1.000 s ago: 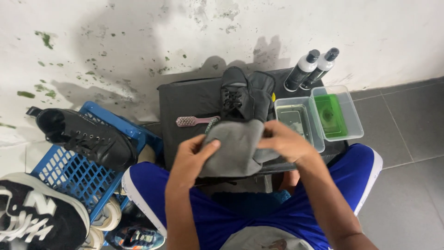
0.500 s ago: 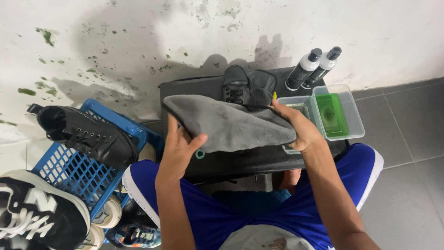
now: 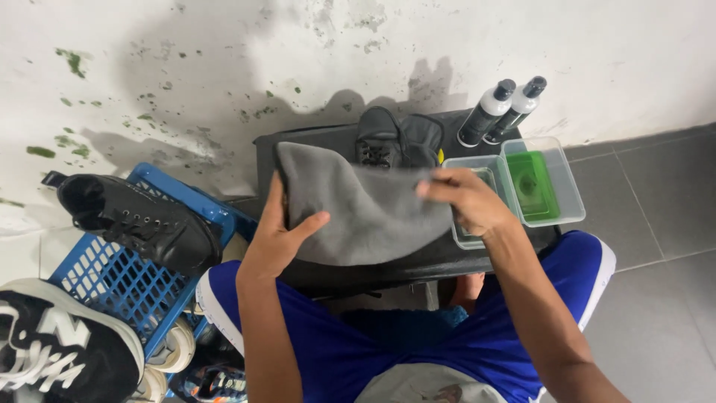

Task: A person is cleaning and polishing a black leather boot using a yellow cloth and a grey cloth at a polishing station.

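Left hand (image 3: 277,237) pinching the near left edge of a grey cloth (image 3: 358,205), thumb on top, fingers under; cloth spread over a black tabletop (image 3: 418,261) just in front of the knees. Soft and light by the look of it, limp, likely to sag and slide unless gripped at edges or corners. Right hand (image 3: 466,201) clamped on the cloth's right edge. Off to the left, a black shoe (image 3: 134,220) atop a blue basket (image 3: 112,280). Behind the cloth, a dark sneaker (image 3: 391,138), partly covered. Further right, two clear tubs (image 3: 522,186), one with green liquid, touching the cloth's right end; two bottles (image 3: 500,112) against the wall.
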